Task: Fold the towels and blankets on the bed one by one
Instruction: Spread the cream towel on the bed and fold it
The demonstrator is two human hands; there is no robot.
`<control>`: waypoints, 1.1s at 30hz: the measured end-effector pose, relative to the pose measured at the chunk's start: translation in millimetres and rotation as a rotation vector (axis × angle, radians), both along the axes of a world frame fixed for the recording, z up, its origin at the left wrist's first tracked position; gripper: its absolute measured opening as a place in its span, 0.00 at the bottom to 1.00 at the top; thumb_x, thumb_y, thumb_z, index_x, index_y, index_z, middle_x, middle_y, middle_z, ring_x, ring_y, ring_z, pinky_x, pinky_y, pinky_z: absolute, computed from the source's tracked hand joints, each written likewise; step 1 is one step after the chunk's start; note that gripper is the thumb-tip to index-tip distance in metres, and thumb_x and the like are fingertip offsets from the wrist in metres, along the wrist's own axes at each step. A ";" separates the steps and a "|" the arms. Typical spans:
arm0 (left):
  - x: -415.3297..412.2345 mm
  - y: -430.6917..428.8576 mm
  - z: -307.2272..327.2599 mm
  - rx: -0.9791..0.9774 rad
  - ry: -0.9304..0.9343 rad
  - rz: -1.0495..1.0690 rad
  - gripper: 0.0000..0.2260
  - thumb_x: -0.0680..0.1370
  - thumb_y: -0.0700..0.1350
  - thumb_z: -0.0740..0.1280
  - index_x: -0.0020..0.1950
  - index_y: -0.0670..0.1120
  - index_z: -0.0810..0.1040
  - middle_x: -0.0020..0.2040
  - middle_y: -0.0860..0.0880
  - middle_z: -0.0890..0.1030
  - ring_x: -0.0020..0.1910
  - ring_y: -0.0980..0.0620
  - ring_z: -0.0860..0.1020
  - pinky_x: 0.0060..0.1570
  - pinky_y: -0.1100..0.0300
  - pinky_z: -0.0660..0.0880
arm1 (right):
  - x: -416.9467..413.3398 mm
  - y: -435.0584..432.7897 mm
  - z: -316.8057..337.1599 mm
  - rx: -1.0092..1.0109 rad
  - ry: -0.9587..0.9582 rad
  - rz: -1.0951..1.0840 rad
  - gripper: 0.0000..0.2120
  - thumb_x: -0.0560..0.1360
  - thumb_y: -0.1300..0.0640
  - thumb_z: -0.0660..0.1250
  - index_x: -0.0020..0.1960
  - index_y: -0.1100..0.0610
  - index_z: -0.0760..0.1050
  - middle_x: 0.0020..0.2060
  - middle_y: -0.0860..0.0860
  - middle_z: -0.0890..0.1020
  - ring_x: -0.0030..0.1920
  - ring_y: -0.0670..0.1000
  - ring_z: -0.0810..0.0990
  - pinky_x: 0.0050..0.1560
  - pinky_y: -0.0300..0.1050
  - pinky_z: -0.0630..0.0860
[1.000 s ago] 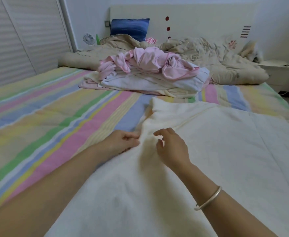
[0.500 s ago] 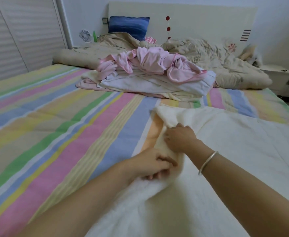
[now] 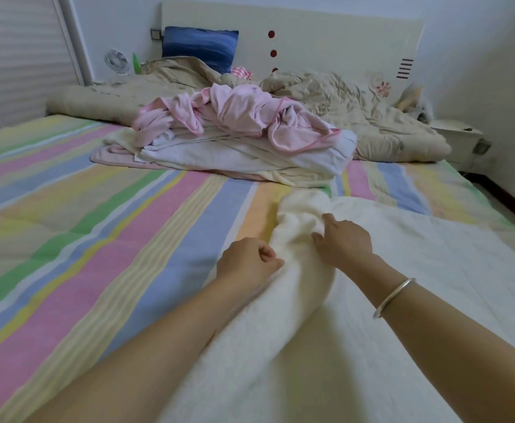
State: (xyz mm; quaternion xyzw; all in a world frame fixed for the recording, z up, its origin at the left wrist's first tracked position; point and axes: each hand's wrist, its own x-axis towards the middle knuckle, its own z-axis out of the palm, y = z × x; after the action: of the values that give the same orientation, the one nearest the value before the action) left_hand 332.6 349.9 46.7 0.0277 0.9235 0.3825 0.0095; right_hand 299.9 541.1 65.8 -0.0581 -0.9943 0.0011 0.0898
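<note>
A cream blanket (image 3: 418, 285) lies spread over the right half of the striped bed (image 3: 82, 239). Its left edge is bunched into a raised ridge. My left hand (image 3: 247, 264) grips that ridge from the left, with its fingers curled into the cloth. My right hand (image 3: 344, 244) grips the ridge a little farther up, from the right side. Beyond them, in the middle of the bed, lies a heap of pink and white towels (image 3: 237, 132), crumpled on top.
A beige quilt (image 3: 372, 117) lies rumpled along the headboard, with a blue pillow (image 3: 199, 47) behind it. A small fan (image 3: 116, 61) stands at the far left corner. A white nightstand (image 3: 457, 135) is at the right. A closet wall runs along the left.
Both hands have moved forward along the blanket's left edge and closed on it, and the edge has bunched up into a ridge. The view has come closer to the towel heap.
</note>
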 end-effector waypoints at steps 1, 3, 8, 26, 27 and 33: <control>-3.7 3.0 0.0 -0.038 -0.017 0.003 0.10 0.70 0.58 0.74 0.45 0.53 0.82 0.41 0.59 0.81 0.47 0.57 0.79 0.47 0.61 0.75 | -6.7 0.8 -1.6 -0.013 0.001 -0.022 0.17 0.80 0.47 0.56 0.61 0.58 0.67 0.51 0.56 0.80 0.53 0.58 0.77 0.41 0.46 0.66; -11.7 7.3 0.8 -0.111 -0.046 -0.007 0.10 0.70 0.59 0.74 0.41 0.54 0.81 0.42 0.58 0.81 0.48 0.56 0.79 0.44 0.62 0.73 | -21.2 2.7 -3.1 -0.038 -0.011 -0.078 0.19 0.80 0.44 0.56 0.59 0.59 0.68 0.52 0.55 0.79 0.53 0.58 0.78 0.42 0.46 0.66; -27.4 -8.4 -2.4 -0.113 0.003 0.028 0.08 0.71 0.55 0.74 0.36 0.54 0.79 0.38 0.58 0.79 0.47 0.53 0.79 0.43 0.61 0.72 | -49.5 -12.2 -2.5 0.094 -0.009 -0.040 0.11 0.78 0.49 0.62 0.50 0.56 0.76 0.50 0.54 0.80 0.50 0.56 0.79 0.42 0.43 0.66; -85.6 -130.3 -42.8 0.188 -0.020 0.330 0.04 0.80 0.44 0.61 0.49 0.45 0.74 0.46 0.48 0.79 0.47 0.45 0.77 0.43 0.57 0.71 | -152.1 -135.3 -20.5 -0.620 -0.167 0.131 0.24 0.79 0.54 0.61 0.74 0.53 0.63 0.69 0.52 0.71 0.66 0.55 0.71 0.63 0.47 0.71; -90.5 -129.6 -39.5 0.194 -0.031 0.342 0.08 0.81 0.47 0.61 0.46 0.45 0.75 0.43 0.48 0.78 0.46 0.45 0.78 0.41 0.57 0.70 | -154.9 -127.3 -22.6 -0.556 -0.135 0.115 0.23 0.79 0.55 0.60 0.73 0.52 0.63 0.69 0.53 0.70 0.67 0.55 0.70 0.62 0.48 0.71; -128.4 -118.2 -25.1 0.142 -0.081 0.250 0.27 0.72 0.64 0.68 0.27 0.49 0.58 0.23 0.53 0.60 0.26 0.48 0.62 0.30 0.55 0.56 | -188.7 -105.3 -30.3 -0.292 -0.143 0.056 0.23 0.82 0.46 0.51 0.74 0.53 0.63 0.70 0.54 0.70 0.69 0.57 0.67 0.67 0.52 0.62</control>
State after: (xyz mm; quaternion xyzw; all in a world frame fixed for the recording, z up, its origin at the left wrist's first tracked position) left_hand 204.2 231.7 21.5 -0.1025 0.8893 0.4457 -0.0032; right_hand 111.2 435.8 35.5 -0.0429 -0.9886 0.1438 0.0092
